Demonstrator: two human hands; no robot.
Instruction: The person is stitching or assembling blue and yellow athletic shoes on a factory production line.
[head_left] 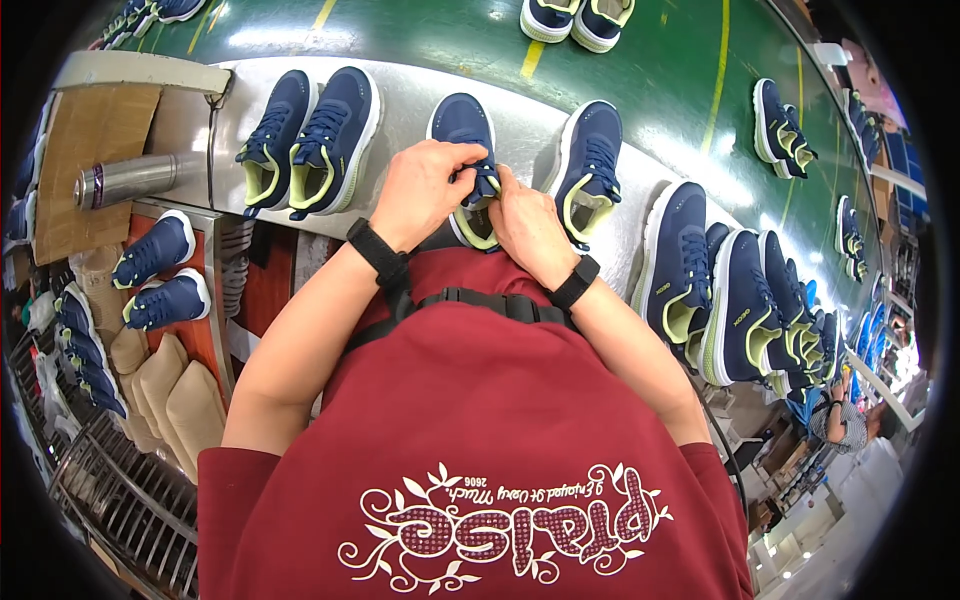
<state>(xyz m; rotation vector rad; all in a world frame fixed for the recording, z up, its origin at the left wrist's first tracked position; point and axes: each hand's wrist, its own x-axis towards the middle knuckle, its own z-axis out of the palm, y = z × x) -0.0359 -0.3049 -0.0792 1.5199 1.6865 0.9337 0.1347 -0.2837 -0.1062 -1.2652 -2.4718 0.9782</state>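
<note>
A navy sneaker (pixel 462 115) with a white sole and pale green lining stands on the metal ledge in front of me, toe pointing away. My left hand (pixel 425 190) is closed in a pinch at its laces and tongue; the fingertips partly hide what they grip. On the right side of the opening, my right hand (pixel 530 225) is closed with thumb and fingers on the tongue and laces. A matching sneaker (pixel 588 150) stands just right of it, apart from my hands. To the left is a pair of the same kind, a sneaker (pixel 335 130) beside another sneaker (pixel 278 130).
A green conveyor belt (pixel 660 80) with yellow lines runs beyond the metal ledge (pixel 400 85), carrying shoe pairs. Several sneakers (pixel 685 255) crowd the ledge at right. At left are a metal cylinder (pixel 140 180), a cardboard sheet (pixel 90 150) and beige shoe forms (pixel 190 400). Another person (pixel 845 420) is far right.
</note>
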